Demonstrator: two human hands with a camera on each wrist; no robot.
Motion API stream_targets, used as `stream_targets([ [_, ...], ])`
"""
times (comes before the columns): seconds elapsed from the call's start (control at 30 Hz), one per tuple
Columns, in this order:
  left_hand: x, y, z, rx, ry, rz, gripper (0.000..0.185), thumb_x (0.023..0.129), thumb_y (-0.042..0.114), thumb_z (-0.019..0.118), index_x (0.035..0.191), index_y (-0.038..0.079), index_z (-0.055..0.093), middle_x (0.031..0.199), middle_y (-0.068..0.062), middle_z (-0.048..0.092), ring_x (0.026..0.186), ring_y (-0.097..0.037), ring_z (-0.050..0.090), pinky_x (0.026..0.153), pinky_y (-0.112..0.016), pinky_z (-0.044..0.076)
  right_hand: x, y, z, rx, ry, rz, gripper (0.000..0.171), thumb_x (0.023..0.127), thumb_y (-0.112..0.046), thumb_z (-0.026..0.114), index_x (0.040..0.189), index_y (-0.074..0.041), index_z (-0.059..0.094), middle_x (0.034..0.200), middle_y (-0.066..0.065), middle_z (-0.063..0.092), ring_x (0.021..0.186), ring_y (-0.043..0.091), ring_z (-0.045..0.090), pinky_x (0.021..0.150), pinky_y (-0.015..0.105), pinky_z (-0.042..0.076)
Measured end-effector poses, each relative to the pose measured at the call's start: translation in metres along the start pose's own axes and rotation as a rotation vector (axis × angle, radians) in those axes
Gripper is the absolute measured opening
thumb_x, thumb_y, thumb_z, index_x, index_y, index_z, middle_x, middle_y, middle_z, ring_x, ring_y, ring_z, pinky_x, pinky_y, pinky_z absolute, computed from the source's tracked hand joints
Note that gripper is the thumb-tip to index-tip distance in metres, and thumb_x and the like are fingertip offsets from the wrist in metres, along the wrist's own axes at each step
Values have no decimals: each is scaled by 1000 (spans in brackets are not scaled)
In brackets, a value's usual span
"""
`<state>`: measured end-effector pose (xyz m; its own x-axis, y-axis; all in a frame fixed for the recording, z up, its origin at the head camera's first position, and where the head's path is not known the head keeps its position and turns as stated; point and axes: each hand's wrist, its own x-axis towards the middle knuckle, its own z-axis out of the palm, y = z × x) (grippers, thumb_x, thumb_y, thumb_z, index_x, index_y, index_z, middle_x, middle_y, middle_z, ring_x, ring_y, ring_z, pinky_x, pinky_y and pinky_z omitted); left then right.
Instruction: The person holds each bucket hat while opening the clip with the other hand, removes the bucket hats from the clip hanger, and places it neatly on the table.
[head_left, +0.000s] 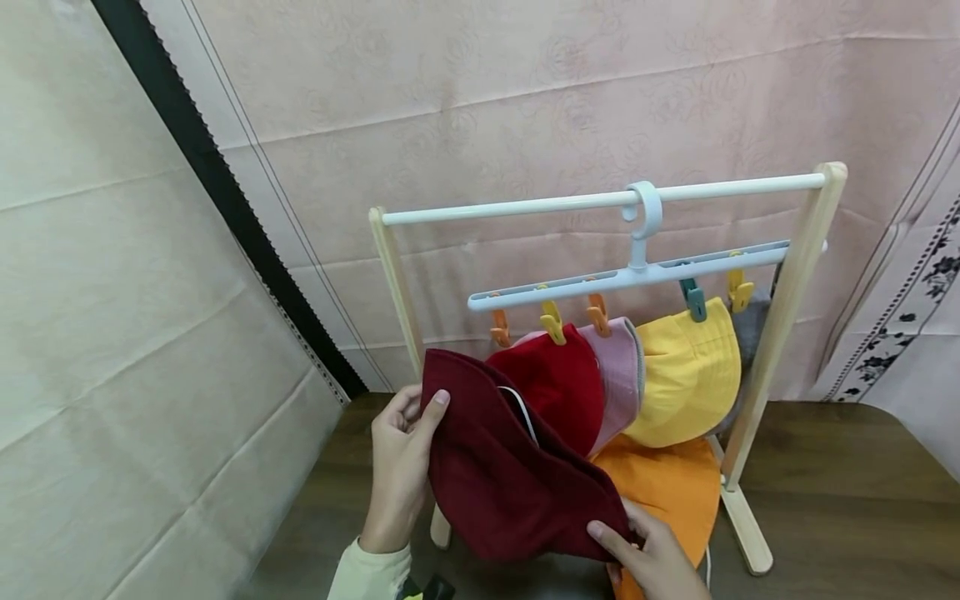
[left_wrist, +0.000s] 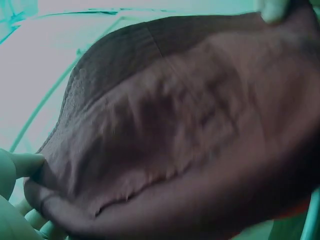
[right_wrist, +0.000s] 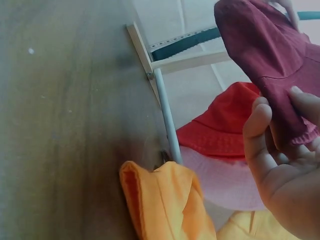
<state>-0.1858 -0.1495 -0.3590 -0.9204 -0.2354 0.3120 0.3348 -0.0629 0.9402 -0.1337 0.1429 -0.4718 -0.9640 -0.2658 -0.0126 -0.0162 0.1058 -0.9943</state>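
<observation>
A dark red hat (head_left: 502, 467) is held at lower centre of the frame, in front of the drying rack (head_left: 780, 325). Its upper left edge is pinched by the left hand (head_left: 401, 454), its lower right edge by the right hand (head_left: 652, 554). A red hat (head_left: 558, 379) hangs clipped just behind it.

A dark wood-grain table (head_left: 840, 483) carries everything here, reaching out to the right of the right hand (head_left: 652, 558) and showing again as a narrower strip below and to the left of the left hand (head_left: 401, 454). A small drying rack (head_left: 787, 283) of pale wood stands directly on it, just behind both hands; its long flat foot (head_left: 746, 521) lies on the wood close to the right of the right hand. An orange hat (head_left: 667, 483) rests on the table beside the right hand, between the rack's legs.
</observation>
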Motion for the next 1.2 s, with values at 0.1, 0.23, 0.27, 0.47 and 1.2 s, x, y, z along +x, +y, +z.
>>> stream_targets([
  [0.1,-1,-7,-3,68,13,27,23,98,15,77,114,-1,71,100,-7,78,85,-17,75,75,-28,61,-7,2,-3,20,26,19,30,109,-23,60,119,5,62,69,11,64,58,17,62,61,32,57],
  [0.23,-1,-17,-4,209,33,118,18,95,18,81,107,6,75,90,-7,78,79,-15,70,70,-25,57,-14,6,-4,-2,73,80,33,109,-28,60,116,4,62,69,14,66,58,19,63,61,32,57],
  [0.27,-1,-19,-4,243,41,147,17,94,19,82,105,7,75,87,-6,77,77,-15,69,69,-24,56,-16,7,-4,5,82,92,34,109,-28,59,117,4,61,70,14,67,58,19,63,60,33,57],
  [0.47,-3,-26,-4,372,93,282,15,91,25,86,99,17,77,81,3,74,72,-14,68,67,-22,55,-21,13,1,39,228,169,32,107,-22,62,124,6,62,76,13,67,61,18,63,59,33,58],
  [1.2,1,-26,-6,765,59,588,22,102,19,73,122,11,76,96,2,71,72,-7,61,55,-23,50,-25,24,13,205,485,141,31,100,0,64,127,15,63,90,17,72,72,27,72,68,40,65],
])
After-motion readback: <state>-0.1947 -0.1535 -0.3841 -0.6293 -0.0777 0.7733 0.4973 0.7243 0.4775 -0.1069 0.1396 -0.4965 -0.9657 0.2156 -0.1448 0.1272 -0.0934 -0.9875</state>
